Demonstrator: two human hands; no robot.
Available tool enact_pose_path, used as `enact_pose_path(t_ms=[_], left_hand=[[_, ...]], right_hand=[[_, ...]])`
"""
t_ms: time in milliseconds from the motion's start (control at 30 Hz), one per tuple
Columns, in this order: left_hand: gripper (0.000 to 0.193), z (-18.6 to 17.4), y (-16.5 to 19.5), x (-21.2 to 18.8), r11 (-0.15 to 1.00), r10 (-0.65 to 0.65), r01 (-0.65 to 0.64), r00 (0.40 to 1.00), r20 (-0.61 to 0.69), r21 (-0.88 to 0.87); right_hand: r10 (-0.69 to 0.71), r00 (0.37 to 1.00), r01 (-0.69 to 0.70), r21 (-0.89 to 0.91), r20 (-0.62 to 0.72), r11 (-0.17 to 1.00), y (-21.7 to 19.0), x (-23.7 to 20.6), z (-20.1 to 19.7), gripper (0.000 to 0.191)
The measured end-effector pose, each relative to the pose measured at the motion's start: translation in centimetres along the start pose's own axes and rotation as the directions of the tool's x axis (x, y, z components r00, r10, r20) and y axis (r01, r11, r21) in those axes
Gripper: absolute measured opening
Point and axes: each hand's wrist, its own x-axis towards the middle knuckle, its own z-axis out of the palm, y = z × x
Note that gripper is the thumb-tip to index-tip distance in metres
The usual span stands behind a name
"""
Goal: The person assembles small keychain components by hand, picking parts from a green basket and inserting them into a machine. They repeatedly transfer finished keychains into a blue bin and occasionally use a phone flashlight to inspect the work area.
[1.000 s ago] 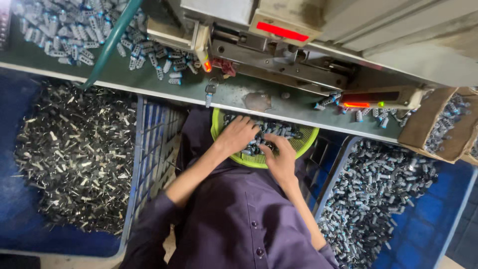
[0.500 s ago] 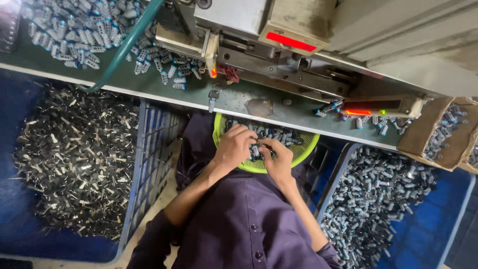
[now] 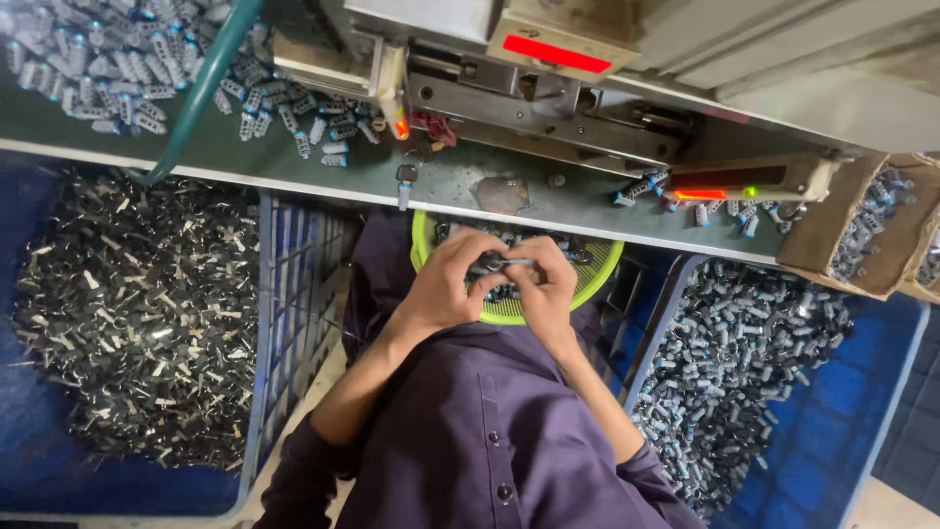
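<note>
A long green-topped workbench (image 3: 294, 162) runs across the upper part of the view, carrying a grey metal machine (image 3: 548, 98) with a glowing red light strip (image 3: 554, 54). Below it, a large blue plastic crate (image 3: 294, 294) on the left and another blue plastic crate (image 3: 862, 411) on the right stand on the floor. A brown cardboard box (image 3: 832, 255) sits at the bench's right end. Light is dim and even.

The person wears a dark purple shirt (image 3: 490, 441) with small dark buttons down the front (two show clearly), its long sleeves (image 3: 299, 470) pushed up, leaving forearms and both hands bare.
</note>
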Motion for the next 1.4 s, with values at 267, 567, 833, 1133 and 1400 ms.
enact_pose_path(t_ms=[267, 567, 833, 1133, 1400], left_hand=[[0.02, 2.0, -2.4, 0.0, 0.952, -0.162, 0.139, 0.985, -0.063, -0.274], [0.015, 1.7, -2.1, -0.5, 0.931, -0.254, 0.243, 0.967, -0.002, -0.273], [0.036, 2.1, -2.8, -1.1, 0.833, -0.393, 0.402, 0.914, 0.103, -0.38], [0.026, 3.4, -4.2, -3.0, 0.758, -0.511, 0.532, 0.844, 0.165, -0.377], [0.026, 2.5, -5.2, -4.3, 0.765, -0.485, 0.472, 0.87, 0.091, -0.438]], right_hand=[[-0.162, 0.986, 0.161, -0.019, -0.04, 0.987, 1.9, -0.2, -0.1, 0.019], [-0.068, 0.945, 0.088, 0.049, -0.319, 0.995, 2.6, 0.0, -2.1, 0.023], [-0.215, 0.955, 0.208, -0.054, -0.203, 0.977, 1.5, 1.4, -2.6, 0.026], [-0.658, 0.752, 0.637, -0.208, -0.046, 0.742, -2.8, 8.8, -3.3, 0.04], [-0.737, 0.675, 0.56, -0.644, -0.01, 0.522, -7.0, 17.6, -0.5, 0.025]])
